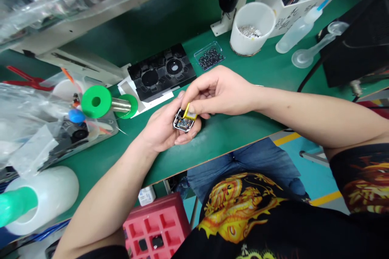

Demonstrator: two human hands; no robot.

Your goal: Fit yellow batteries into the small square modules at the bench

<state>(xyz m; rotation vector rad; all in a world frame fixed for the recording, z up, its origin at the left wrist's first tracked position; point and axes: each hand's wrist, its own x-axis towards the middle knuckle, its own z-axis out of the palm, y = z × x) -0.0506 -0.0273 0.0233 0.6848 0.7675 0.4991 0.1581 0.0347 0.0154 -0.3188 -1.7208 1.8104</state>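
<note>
My left hand (161, 126) is closed around an opened watch case (184, 124) that looks like a smartwatch, with its small circuit board facing up. Between the thumb and fingers of my right hand (223, 91) is a small battery with yellow edging (191, 114), tilted up over one end of the case. Fingers cover part of the battery, so I cannot tell whether a wire joins it to the board. Both hands are close together above the green mat (219, 133).
Behind the hands lie a black printed sheet (162, 71) and a clear tray of tiny screws (209, 57). A white cup (252, 28) and squeeze bottle (299, 28) stand back right. Left are a green solder spool (96, 101) and white bottle (57, 194); a red compartment tray (154, 226) sits below the edge.
</note>
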